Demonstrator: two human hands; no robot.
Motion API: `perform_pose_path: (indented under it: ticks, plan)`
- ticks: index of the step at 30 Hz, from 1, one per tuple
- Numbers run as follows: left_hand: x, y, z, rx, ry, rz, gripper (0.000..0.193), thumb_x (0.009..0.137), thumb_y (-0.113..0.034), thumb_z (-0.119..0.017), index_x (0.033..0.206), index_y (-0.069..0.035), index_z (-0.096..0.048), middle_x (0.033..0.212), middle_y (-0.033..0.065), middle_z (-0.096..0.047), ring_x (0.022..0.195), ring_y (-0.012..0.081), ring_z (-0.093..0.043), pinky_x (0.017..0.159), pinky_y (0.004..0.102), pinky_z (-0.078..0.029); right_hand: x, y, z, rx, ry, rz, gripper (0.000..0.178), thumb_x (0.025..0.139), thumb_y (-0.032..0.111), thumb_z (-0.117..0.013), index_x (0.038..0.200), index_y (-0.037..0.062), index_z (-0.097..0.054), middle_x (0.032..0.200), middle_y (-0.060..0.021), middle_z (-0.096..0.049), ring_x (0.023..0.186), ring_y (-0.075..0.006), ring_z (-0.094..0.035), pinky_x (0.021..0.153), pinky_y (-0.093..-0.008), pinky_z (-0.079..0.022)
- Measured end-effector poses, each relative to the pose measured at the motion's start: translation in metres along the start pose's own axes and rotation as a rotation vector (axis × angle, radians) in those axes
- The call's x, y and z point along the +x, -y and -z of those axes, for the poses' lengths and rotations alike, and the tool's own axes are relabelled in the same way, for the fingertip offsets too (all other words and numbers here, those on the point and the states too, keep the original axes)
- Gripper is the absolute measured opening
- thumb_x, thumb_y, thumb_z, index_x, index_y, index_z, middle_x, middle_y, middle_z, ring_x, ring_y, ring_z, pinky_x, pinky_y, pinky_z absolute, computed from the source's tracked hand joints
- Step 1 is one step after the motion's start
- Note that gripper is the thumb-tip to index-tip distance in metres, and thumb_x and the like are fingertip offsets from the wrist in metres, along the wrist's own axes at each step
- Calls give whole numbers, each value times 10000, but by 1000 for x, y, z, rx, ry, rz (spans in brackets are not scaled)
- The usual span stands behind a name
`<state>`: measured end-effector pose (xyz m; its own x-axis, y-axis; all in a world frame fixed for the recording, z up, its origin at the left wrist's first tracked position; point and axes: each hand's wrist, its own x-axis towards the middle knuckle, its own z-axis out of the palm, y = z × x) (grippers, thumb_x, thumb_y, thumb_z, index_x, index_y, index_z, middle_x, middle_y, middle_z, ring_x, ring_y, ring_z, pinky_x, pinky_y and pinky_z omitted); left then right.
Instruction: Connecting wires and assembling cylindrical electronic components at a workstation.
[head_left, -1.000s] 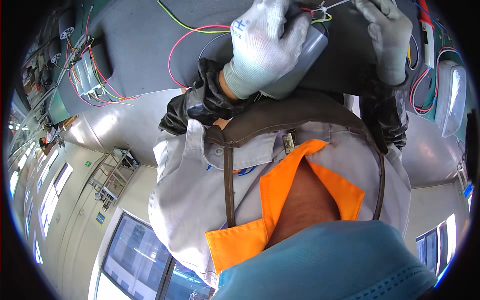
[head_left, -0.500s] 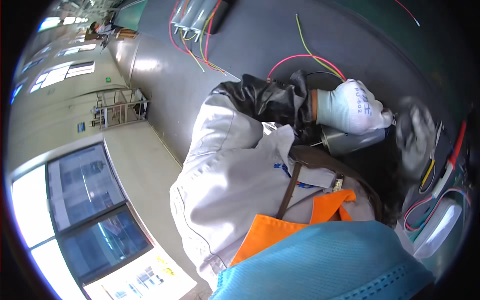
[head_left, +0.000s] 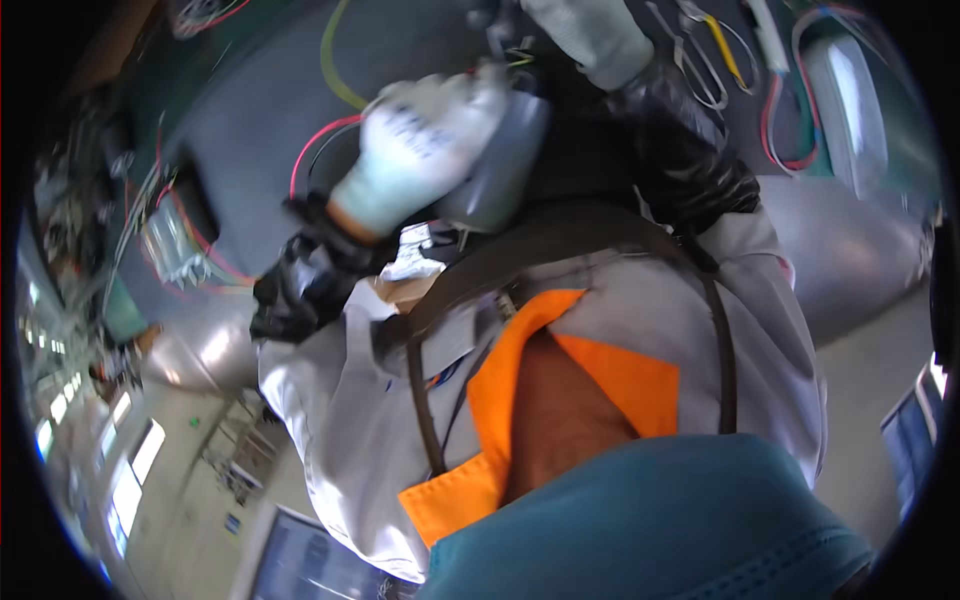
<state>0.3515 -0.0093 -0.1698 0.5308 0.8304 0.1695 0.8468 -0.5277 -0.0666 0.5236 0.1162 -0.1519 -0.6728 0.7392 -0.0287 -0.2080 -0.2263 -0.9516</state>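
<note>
My left hand [head_left: 430, 135], in a white glove, is closed over one end of a grey metal cylinder [head_left: 515, 155] near my lap. A red wire [head_left: 310, 150], a black one and a yellow-green wire [head_left: 333, 60] run into its fist. Past the fingertips a short yellow-green end shows. My right hand [head_left: 585, 30], also gloved, reaches in at the upper edge. Its fingers are cut off or blurred. A dark, smeared object [head_left: 492, 20] lies between the hands; its kind is unclear.
On the right lie a scissor-like metal tool [head_left: 690, 65], a yellow-handled tool [head_left: 725, 50], and a long pale block [head_left: 845, 115] beside looped red and green wires. Several grey cylinders with wires [head_left: 175, 245] stand on the dark tabletop [head_left: 240, 120] at left.
The view has swung to the right, so the bench and hands sit further left and higher. My right hand has moved from beside the cylinder to the upper edge. The left stays closed.
</note>
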Motion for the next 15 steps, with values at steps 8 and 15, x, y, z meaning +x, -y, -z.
perform_pose_path:
  ticks: [8, 15]
  plan:
    - [26, 17, -9, -292, -245, 13, 369, 918, -380, -724, 1151, -97, -685, 905, 105, -647, 817, 313, -669, 697, 416, -545, -173, -52, 120, -1672, -680, 66, 489, 917, 74, -664, 1397, 65, -570, 1247, -190, -639, 1135, -354, -623, 953, -414, -510]
    - [50, 32, -25, -653, -300, -413, 154, 952, -68, -687, 1072, 25, -708, 993, 109, -705, 973, 247, -680, 841, 329, -547, -251, -59, 78, -1427, -658, -235, 694, 870, 78, -706, 1517, 136, -461, 1292, -261, -566, 1159, -459, -583, 970, -506, -498]
